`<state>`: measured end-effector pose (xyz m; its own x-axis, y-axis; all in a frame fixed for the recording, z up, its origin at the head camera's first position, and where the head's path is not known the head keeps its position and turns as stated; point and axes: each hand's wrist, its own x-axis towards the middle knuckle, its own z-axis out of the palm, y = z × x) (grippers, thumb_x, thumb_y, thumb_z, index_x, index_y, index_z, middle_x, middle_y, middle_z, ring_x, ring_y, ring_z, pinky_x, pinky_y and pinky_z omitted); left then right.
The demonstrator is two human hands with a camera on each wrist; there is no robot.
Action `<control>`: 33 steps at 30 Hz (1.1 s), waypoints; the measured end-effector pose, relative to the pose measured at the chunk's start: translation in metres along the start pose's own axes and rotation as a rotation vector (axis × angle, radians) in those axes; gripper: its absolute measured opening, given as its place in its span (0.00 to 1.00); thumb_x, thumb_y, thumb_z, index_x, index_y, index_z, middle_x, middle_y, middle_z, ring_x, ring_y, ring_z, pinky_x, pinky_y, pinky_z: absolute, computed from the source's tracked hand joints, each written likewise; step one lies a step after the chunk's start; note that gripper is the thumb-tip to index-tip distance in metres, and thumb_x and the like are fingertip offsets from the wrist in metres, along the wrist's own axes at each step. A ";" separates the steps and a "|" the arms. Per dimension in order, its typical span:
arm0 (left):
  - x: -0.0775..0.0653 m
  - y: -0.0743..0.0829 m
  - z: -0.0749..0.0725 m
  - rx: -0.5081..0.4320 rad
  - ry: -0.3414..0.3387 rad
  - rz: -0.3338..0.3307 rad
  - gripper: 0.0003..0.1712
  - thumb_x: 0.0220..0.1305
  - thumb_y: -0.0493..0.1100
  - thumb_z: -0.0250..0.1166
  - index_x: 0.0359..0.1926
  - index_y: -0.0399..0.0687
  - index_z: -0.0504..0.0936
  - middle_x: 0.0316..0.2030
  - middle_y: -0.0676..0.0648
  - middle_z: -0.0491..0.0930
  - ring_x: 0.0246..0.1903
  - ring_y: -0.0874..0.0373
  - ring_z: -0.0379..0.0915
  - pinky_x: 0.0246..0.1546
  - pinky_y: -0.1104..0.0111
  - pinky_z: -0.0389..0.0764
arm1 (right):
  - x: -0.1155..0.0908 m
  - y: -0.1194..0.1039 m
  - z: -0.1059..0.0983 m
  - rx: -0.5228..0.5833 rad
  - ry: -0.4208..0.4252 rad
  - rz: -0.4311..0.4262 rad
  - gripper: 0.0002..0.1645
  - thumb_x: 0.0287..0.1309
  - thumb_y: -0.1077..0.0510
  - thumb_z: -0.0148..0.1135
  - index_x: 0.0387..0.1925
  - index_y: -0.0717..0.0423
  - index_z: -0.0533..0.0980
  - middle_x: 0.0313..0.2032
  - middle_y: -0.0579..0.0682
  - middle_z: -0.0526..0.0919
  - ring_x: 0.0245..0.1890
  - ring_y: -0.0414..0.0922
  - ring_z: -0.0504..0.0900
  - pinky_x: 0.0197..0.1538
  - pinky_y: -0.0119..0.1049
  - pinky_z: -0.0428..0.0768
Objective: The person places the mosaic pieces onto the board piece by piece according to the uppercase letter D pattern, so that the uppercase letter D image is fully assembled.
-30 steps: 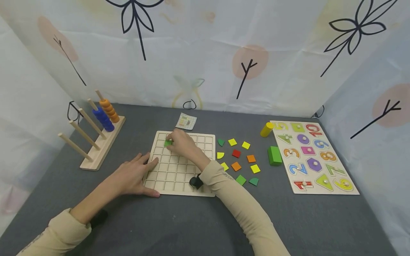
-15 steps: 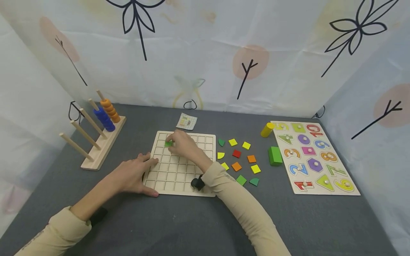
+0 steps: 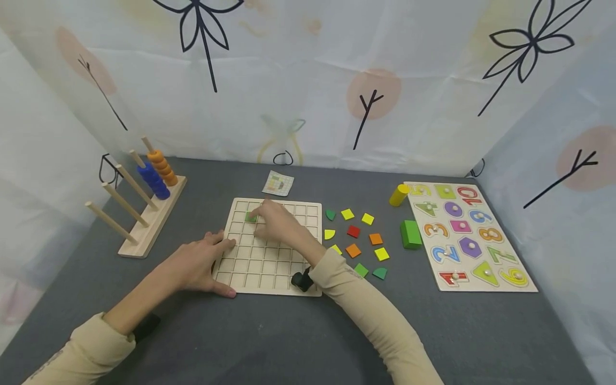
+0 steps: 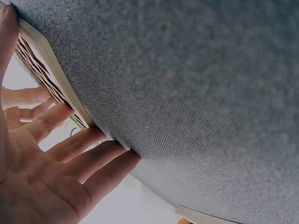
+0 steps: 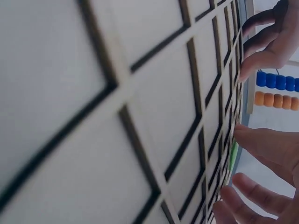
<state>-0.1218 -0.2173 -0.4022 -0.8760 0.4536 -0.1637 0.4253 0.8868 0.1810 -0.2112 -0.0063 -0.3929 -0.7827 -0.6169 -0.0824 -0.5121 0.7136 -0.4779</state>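
Note:
A wooden grid board (image 3: 260,267) lies flat on the dark table. My left hand (image 3: 199,264) rests at its left side, fingers spread, thumb at the front edge; the left wrist view shows straight fingers along the board's side. Over the upper part of the board is my right hand (image 3: 279,224). Its fingertips are beside a green square tile (image 3: 250,217) in an upper left cell. In the right wrist view the thumb and fingers stand apart, with the green tile (image 5: 233,155) showing between them and nothing gripped.
Right of the board lie loose yellow, red, orange and green tiles (image 3: 353,250). Farther right are a green block (image 3: 411,234), a yellow cylinder (image 3: 399,195) and a number puzzle (image 3: 464,278). A peg stand (image 3: 153,227) with blue and orange rings stands left. A pattern card (image 3: 278,183) lies behind.
My right hand has loosened from the green tile and shifted slightly right, showing more of the tile in its cell. My left hand stays at the board's edge.

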 end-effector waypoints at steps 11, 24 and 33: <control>0.000 0.001 0.000 0.002 -0.018 -0.010 0.69 0.35 0.83 0.73 0.70 0.43 0.73 0.69 0.27 0.69 0.65 0.21 0.68 0.48 0.32 0.79 | -0.028 0.005 -0.012 -0.028 -0.010 0.013 0.23 0.62 0.59 0.69 0.59 0.51 0.83 0.52 0.53 0.83 0.49 0.47 0.79 0.52 0.39 0.78; -0.001 0.002 0.001 0.002 -0.012 -0.007 0.68 0.35 0.83 0.73 0.70 0.43 0.73 0.69 0.25 0.67 0.64 0.21 0.68 0.49 0.33 0.78 | -0.079 0.019 -0.025 -0.019 -0.017 0.040 0.24 0.59 0.59 0.72 0.58 0.54 0.83 0.51 0.55 0.82 0.41 0.46 0.74 0.41 0.37 0.74; -0.001 0.001 0.002 0.009 -0.002 -0.009 0.69 0.34 0.84 0.73 0.70 0.44 0.73 0.70 0.26 0.68 0.65 0.21 0.68 0.49 0.32 0.78 | -0.114 0.036 -0.027 -0.012 0.031 0.051 0.23 0.56 0.61 0.73 0.55 0.56 0.84 0.45 0.55 0.82 0.32 0.43 0.70 0.36 0.32 0.69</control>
<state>-0.1203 -0.2167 -0.4041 -0.8793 0.4457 -0.1677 0.4195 0.8916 0.1704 -0.1499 0.0985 -0.3769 -0.8185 -0.5689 -0.0794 -0.4750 0.7481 -0.4633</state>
